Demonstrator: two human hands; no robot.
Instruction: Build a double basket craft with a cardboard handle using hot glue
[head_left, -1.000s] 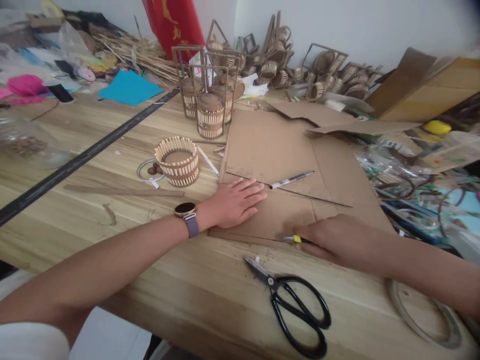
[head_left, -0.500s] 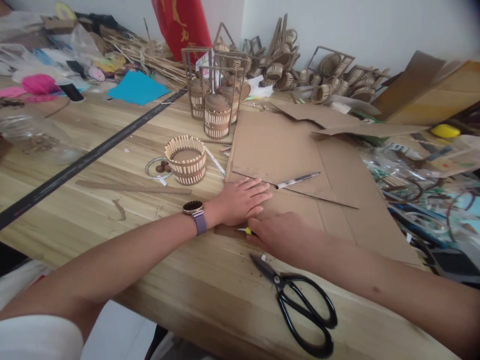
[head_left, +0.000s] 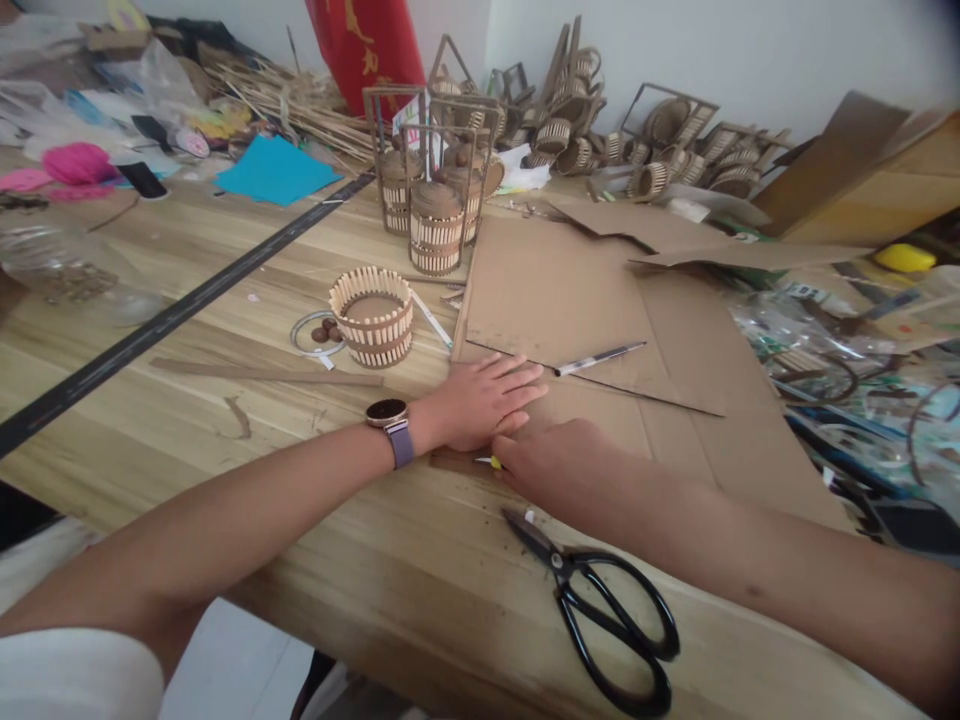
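My left hand point(head_left: 486, 402) lies flat with fingers spread on a brown cardboard sheet point(head_left: 559, 275), near its front left corner. Just in front of it, my right hand point(head_left: 561, 462) is closed around a yellow craft knife point(head_left: 492, 462), whose thin blade points left at the cardboard's near edge. Most of the knife is hidden in the fist. Beyond my fingers, a pen point(head_left: 600, 358) rests on the sheet beside a long dark line. Black-handled scissors point(head_left: 559, 562) lie on the wooden table below my right forearm.
A small round stick basket point(head_left: 375, 335) stands left of the cardboard, with a ring and brown balls beside it. Behind are lidded baskets with tall handles point(head_left: 436, 235). A dark strip point(head_left: 187, 300) crosses the table. Plastic bags and clutter point(head_left: 847, 370) crowd the right side.
The view has shifted very slightly. Both hands stay in nearly the same place, the left pressed on the cardboard and the right still gripping the craft knife.
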